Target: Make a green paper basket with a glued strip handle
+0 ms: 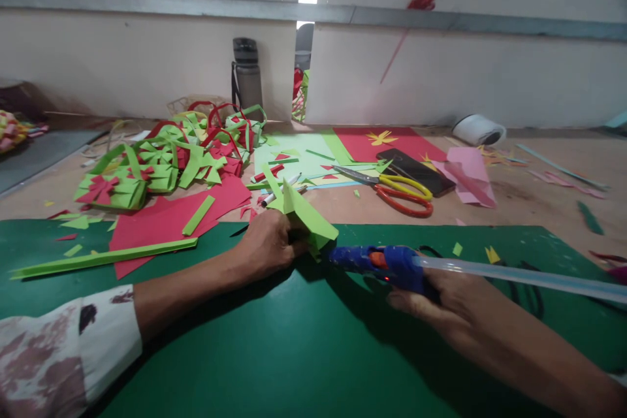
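My left hand (pixel 268 243) is closed on a folded piece of light green paper (pixel 313 219), which it holds up over the green mat (pixel 255 353). In my right hand (pixel 453 304) is a blue hot glue gun (pixel 392 261) with a long clear glue stick running out of its back. Its nozzle points left and meets the lower right edge of the paper; whether it touches cannot be told. A small red light glows on the gun. The left fingertips are partly hidden behind the paper.
Small green and red paper baskets (pixel 117 176) are heaped at the back left near a grey bottle (pixel 247 78). Red paper (pixel 166 222) and a green strip (pixel 108 258) lie left. Scissors (pixel 404 192), a dark phone (pixel 416 170) and a white roll (pixel 479 129) sit behind the gun.
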The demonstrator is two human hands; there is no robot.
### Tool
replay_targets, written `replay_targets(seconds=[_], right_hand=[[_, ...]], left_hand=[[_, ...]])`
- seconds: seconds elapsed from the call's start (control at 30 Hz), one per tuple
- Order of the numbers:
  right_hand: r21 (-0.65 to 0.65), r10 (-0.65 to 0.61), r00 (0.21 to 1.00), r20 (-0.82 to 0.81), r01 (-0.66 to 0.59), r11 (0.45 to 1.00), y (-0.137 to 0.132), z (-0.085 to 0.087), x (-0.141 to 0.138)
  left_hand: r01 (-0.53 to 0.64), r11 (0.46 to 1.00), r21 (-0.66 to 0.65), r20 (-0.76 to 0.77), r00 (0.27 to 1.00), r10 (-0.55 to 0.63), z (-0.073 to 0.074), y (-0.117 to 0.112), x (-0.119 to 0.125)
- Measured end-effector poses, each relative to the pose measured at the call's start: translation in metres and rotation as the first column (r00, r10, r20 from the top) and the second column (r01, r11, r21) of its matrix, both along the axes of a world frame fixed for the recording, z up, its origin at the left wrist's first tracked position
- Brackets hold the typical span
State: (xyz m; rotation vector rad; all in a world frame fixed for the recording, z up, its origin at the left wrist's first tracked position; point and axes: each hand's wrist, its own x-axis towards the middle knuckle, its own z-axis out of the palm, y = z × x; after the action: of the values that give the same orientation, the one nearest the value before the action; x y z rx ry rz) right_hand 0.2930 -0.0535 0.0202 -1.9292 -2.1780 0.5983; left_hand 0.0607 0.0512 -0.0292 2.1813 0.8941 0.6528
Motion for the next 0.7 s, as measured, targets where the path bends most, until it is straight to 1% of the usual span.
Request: replay_targets(seconds=[0.07,0.17,0.27,0.37,0.5,0.57,0.63,0.67,0.7], right_hand=[[-0.004,-0.003,1.0,0.003,0.003,1.0,0.0,-0.001,0.001],[0.0,-0.003,1.0,0.01,0.003,1.0,-0.002,-0.001,0.003],[0.014,0.027,1.0,0.014,-0.027,1.0,-0.003,0.002,0.002],[0.022,0.039,0.999,0.028,-0.039,0.999,-0.002,0.004,-0.002],[0.078,0.041,0.998,0.046,-0.044,0.996,0.0,0.007,0.0],[0.101,0.011,0.998,0.067,-0.018,0.995,-0.001,0.009,0.006],[0.122,-0.046,0.996,0.081,0.036,0.992,-0.001,0.011,0.012],[0.154,-0.077,0.994,0.081,0.064,0.986,0.0,0.012,0.016],[0.215,-0.101,0.993,0.069,0.084,0.973,0.002,0.011,0.019]], left_hand=[[0.009,1.0,0.004,-0.003,1.0,-0.009,0.0,0.0,0.0],[-0.011,1.0,0.005,-0.027,1.0,0.011,0.0,0.0,-0.001],[-0.035,0.999,0.011,-0.045,0.998,0.035,-0.001,0.001,0.0],[-0.03,0.999,0.023,-0.044,0.999,0.031,-0.001,0.001,0.0],[-0.013,0.999,0.032,-0.049,0.999,0.014,0.0,0.001,-0.001],[-0.008,0.999,0.039,-0.052,0.999,0.01,0.0,0.001,-0.001],[-0.007,0.998,0.055,-0.047,0.999,0.009,0.001,0.001,-0.001],[-0.008,0.998,0.068,-0.04,0.999,0.01,0.001,0.001,-0.001],[-0.018,0.996,0.091,-0.027,0.999,0.02,0.002,0.001,0.0]])
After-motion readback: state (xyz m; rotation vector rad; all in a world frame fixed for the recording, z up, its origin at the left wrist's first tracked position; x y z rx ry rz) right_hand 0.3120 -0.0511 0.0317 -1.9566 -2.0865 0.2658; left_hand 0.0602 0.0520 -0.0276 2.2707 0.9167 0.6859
